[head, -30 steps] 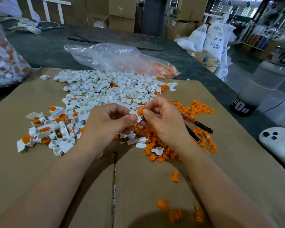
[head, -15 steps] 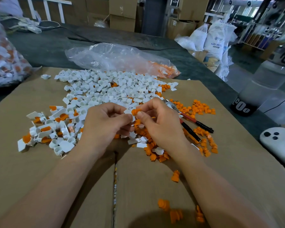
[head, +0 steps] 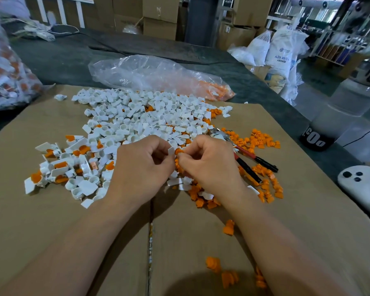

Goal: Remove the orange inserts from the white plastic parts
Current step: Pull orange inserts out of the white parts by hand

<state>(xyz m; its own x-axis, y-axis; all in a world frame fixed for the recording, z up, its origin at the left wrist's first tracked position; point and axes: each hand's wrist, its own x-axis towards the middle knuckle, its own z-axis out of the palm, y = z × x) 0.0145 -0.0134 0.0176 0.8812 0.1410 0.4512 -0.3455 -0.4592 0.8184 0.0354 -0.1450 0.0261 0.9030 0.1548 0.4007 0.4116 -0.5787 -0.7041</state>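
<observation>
Seemingly light, stiff, slippery: left hand point(head: 141, 169) pinches white part point(head: 171, 151), right hand point(head: 209, 165) pinches orange insert point(head: 178, 151) at exposed end, beside pliers point(head: 251, 162).

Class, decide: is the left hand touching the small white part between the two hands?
Touching. The head view shows the left hand pinching the white part at its fingertips.

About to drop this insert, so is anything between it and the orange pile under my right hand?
Nothing visible. The insert, pinched by the right hand, sits above the pile; the pliers lie off to the right.
</observation>
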